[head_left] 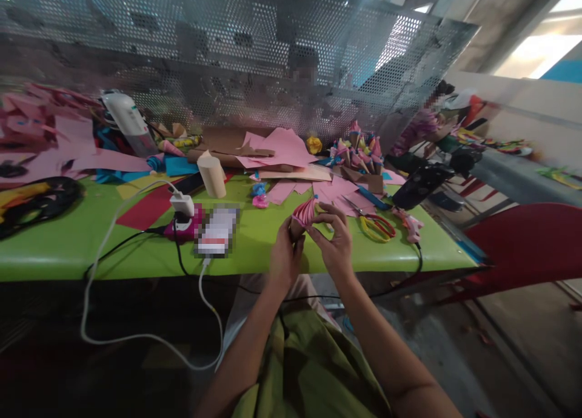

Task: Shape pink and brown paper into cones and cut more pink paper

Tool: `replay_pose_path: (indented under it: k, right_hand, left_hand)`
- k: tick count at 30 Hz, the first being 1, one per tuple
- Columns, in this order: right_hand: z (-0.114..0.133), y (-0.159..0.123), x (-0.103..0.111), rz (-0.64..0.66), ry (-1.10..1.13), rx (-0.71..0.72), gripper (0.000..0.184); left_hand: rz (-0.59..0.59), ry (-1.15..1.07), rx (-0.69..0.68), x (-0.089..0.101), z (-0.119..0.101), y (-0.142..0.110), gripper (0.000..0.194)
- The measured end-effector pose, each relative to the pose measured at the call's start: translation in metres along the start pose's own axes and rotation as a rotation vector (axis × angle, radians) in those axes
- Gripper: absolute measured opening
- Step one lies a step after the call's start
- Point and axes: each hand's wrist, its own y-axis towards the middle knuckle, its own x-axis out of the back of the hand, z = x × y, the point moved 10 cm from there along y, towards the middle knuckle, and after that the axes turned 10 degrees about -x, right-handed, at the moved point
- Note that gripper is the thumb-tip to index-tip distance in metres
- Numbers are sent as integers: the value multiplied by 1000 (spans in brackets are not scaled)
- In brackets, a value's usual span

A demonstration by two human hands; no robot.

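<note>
Cone talk: soft folds up top, firmer base

Folds first, since that's where I'd be careful. The pink pleated cone (305, 212) is held up over the front edge of the green table (254, 260), in front of the person's body, blue tip pointing up and away. The left hand (284, 254) has its fingers and thumb wrapped around the brown lower part. The right hand (335, 239) is up against the right side of the pleats, thumb and forefinger curved toward each other in a loop. Can't tell if paper is actually nipped between those fingertips, sorry.

Handling-wise, I'd guess it's paper or something close: super light, a bit springy, not really slippery. Weight shouldn't be an issue, but crushing could be. Squeeze the ridges and they'd probably flatten or crease, and a crease likely won't come out. The blue tip looks small and easy to knock, so I wouldn't grab there.

Best hold imo is the brown base, snug but not tight, like the left hand has it. For the pleats, just fingertip pads near the lower rim, going with the folds.

Nearby: pink scraps (339, 190) just beyond the hands, scissors (377, 227) off to the right, and a phone (218, 230) over on the left.
</note>
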Motion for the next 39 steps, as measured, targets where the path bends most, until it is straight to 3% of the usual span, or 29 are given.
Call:
replay_pose_path:
  k: [14,26,39]
  right_hand:
    - [7,2,0,2,-33,26,8]
    - [17,2,-4,-20,-152,82,8]
    - [20,3,-4,-6,-71,70,7]
  left_hand:
    - [-33,56,-112,-1,-6,-1,53]
    - [-62,273,-213,0,-13,-4,49]
    - [16,383,-110,1,-16,-1,31]
